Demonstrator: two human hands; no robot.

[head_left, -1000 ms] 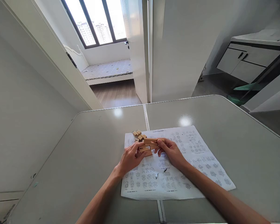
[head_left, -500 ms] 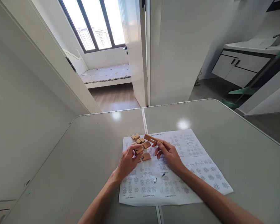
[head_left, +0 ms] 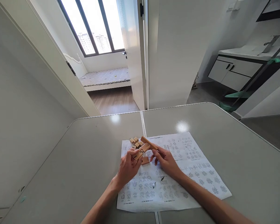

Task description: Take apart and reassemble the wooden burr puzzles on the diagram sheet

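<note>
Two wooden puzzle pieces are held just above the instruction sheet (head_left: 191,161), one in each hand. The long wooden bar (head_left: 149,143) is pinched at its near end by the fingertips of the right hand (head_left: 166,160), and its long axis runs from that grip up and away to the left. The notched wooden piece (head_left: 141,151) is gripped between thumb and fingers of the left hand (head_left: 128,166). Its axis slants up to the right, so the two pieces cross and appear to touch between the hands. Both wrists are kept low over the grey table (head_left: 84,161), palms turned inward. A small wooden piece (head_left: 144,160) lies on the sheet beneath, and loose wooden blocks (head_left: 135,141) are heaped just beyond.
</note>
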